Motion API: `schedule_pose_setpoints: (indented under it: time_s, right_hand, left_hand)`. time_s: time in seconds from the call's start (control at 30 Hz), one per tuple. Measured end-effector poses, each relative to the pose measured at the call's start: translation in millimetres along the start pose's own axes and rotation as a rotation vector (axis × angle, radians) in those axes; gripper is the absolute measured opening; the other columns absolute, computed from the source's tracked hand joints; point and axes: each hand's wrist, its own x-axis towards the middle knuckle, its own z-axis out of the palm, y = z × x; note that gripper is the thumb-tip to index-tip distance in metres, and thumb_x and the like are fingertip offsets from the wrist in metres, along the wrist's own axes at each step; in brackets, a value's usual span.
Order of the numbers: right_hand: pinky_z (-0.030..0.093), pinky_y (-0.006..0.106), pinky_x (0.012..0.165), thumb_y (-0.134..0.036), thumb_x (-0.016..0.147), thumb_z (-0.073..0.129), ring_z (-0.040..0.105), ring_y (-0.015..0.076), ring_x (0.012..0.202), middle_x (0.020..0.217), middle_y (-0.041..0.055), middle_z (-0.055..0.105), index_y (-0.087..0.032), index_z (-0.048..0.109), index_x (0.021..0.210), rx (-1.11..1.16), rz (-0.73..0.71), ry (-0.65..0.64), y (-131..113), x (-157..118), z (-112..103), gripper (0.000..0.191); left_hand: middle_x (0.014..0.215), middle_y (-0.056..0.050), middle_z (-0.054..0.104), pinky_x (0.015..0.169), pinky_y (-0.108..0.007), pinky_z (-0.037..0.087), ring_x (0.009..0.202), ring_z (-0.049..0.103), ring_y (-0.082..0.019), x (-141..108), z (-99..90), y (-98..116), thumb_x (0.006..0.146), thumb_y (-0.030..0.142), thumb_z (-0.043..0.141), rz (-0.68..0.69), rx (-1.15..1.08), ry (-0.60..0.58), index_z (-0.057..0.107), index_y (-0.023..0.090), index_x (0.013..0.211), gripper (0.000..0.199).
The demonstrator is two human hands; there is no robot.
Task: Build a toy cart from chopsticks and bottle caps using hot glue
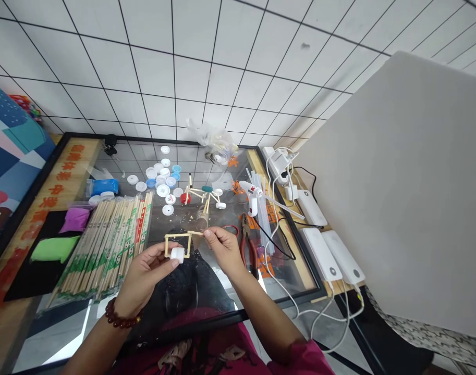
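My left hand (149, 268) grips a small square frame of wooden sticks (178, 236) by its lower left part. A white piece (178, 254), perhaps a bottle cap, sits at the frame's lower side beside my left thumb. With thumb and fingers closed, my right hand (222, 247) pinches the right end of a short wooden stick (196, 233). Its other end touches the frame's upper right corner. Beyond my hands stands a small stick-built tricycle model (206, 194) with a red cap at its left and white caps at its right. I cannot tell if the stick is glued on.
Packaged chopsticks (105, 245) lie left, by green clay (53, 249) and purple clay (74, 219). Several bottle caps (163, 190) are scattered behind. At right are pliers (245, 242), a glue gun (252, 198), glue sticks (264, 224), cables and white power banks (321, 252).
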Motion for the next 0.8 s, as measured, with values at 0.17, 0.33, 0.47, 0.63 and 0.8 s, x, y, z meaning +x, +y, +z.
schedule_pose_setpoints:
  time_s: [0.17,0.33,0.47,0.63,0.8]
  right_hand:
    - [0.039,0.023,0.058,-0.045,0.088,0.063,0.045,0.0113,0.059,0.063,-0.0023,0.054,-0.018,0.07,0.079,-0.034,-0.053,0.028,3.6,0.0,-0.4,0.029]
    - [0.041,0.024,0.058,-0.043,0.088,0.063,0.048,0.012,0.059,0.064,-0.0012,0.058,-0.019,0.072,0.081,-0.045,-0.079,0.038,1.9,0.1,0.8,0.027]
    - [0.035,0.023,0.053,-0.048,0.087,0.062,0.04,0.0101,0.053,0.056,-0.004,0.047,-0.018,0.067,0.073,-0.039,-0.033,-0.006,-2.5,-1.3,1.3,0.033]
    - [0.035,0.022,0.052,-0.051,0.086,0.063,0.04,0.01,0.053,0.056,-0.0044,0.046,-0.018,0.066,0.073,0.01,-0.006,-0.003,-1.6,-2.5,2.3,0.036]
    - [0.041,0.023,0.056,-0.047,0.085,0.066,0.048,0.0114,0.058,0.062,-0.0018,0.057,-0.019,0.07,0.081,0.016,-0.043,0.021,0.9,-2.5,2.8,0.029]
  left_hand:
    - [0.098,-0.009,0.077,0.084,-0.032,0.055,0.09,0.07,-0.021,0.8,-1.8,-4.2,0.061,0.031,0.088,0.016,0.012,0.007,0.077,0.019,0.098,0.04]
    - [0.097,-0.009,0.077,0.083,-0.032,0.056,0.089,0.069,-0.021,2.4,-1.2,-5.0,0.06,0.032,0.089,0.003,0.0,0.018,0.078,0.019,0.097,0.041]
    - [0.099,-0.008,0.077,0.085,-0.032,0.055,0.091,0.069,-0.021,2.8,-1.0,-4.5,0.061,0.031,0.089,-0.001,-0.001,0.025,0.077,0.02,0.098,0.041]
    - [0.1,-0.007,0.076,0.087,-0.031,0.054,0.095,0.068,-0.021,2.7,-0.5,-3.7,0.059,0.031,0.09,0.023,-0.026,0.061,0.077,0.021,0.097,0.042]
    - [0.095,-0.007,0.076,0.084,-0.031,0.054,0.089,0.068,-0.02,0.8,3.1,-0.4,0.058,0.031,0.09,0.025,-0.034,0.065,0.077,0.019,0.096,0.042]
